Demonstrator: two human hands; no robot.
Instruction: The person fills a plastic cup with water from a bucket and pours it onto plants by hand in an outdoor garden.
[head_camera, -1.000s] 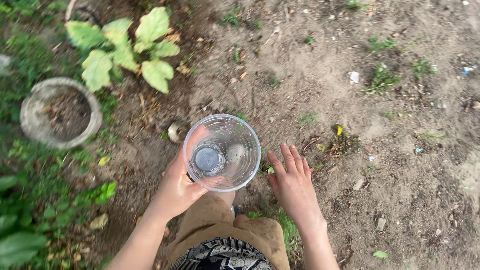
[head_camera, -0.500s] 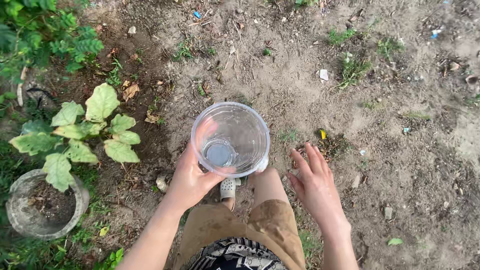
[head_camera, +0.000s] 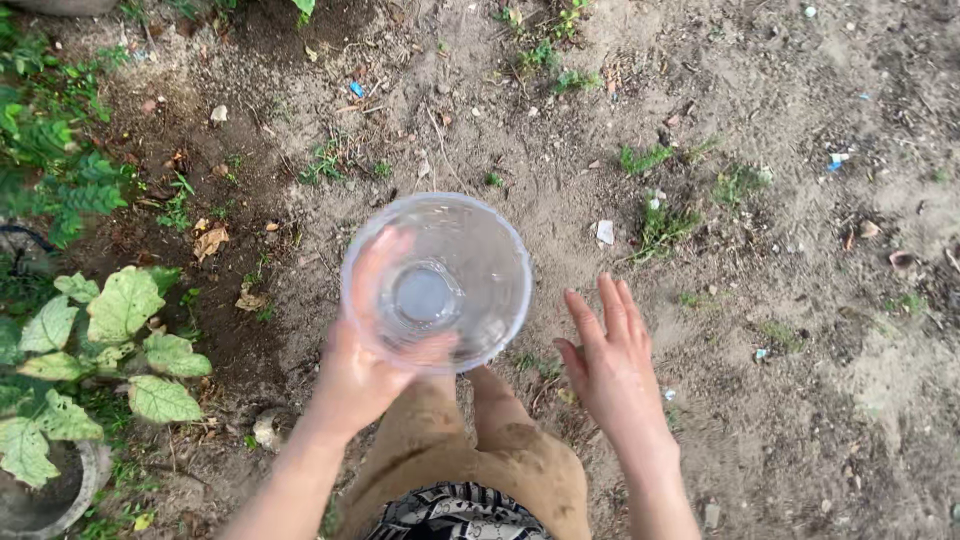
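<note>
Clear plastic, the cup sits upright in the left hand, gripped from below to stay level, while the right hand hangs open, fingers spread, holding nothing.

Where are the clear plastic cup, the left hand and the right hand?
clear plastic cup (head_camera: 436, 282), head view, on the cup's far inner wall.
left hand (head_camera: 358, 385), head view, on the back of the hand gripping the cup.
right hand (head_camera: 615, 375), head view, on the back of the open hand.

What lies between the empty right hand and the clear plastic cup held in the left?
In the head view, only bare dirt ground shows between the right hand and the clear plastic cup held in the left hand.
</note>
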